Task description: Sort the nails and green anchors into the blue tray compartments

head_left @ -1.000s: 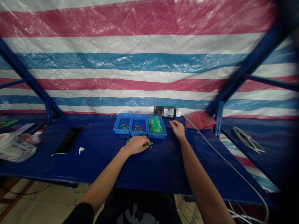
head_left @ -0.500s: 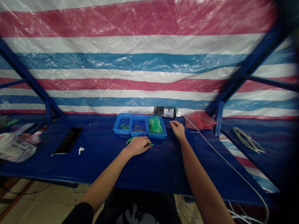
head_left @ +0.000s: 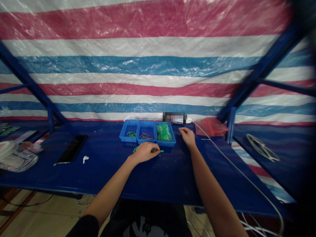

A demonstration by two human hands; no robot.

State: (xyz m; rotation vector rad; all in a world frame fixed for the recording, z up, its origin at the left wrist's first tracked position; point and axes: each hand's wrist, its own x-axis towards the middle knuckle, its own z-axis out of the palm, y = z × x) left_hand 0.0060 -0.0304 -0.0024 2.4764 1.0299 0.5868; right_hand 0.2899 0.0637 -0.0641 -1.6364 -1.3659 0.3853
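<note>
My left hand [head_left: 145, 152] is over the table just in front of the blue bins, fingers curled in a pinch. A small green plastic piece [head_left: 161, 151] pokes out past its fingertips. More green pieces [head_left: 135, 149] lie partly hidden behind this hand. To the right of the bins, my right hand [head_left: 189, 137] has thumb and fingers pinched together; whatever may be between them is too small to tell. The left bin [head_left: 122, 135] holds a few green pieces, the middle bin [head_left: 146, 126] thin metal screws or pins, and the right bin [head_left: 170, 143] green items in clear plastic bags.
A black phone [head_left: 72, 148] and a white earbud [head_left: 85, 159] lie to the left, near a plastic tub [head_left: 18, 157]. Red plastic bags [head_left: 212, 127] are at the back right. A white cable [head_left: 237, 168] crosses the table's right side. Striped sheeting [head_left: 148, 79] hangs behind.
My left hand has shifted slightly up and its fingers have closed in around a green piece, which now sticks out to the right. My right hand has hardly moved.
</note>
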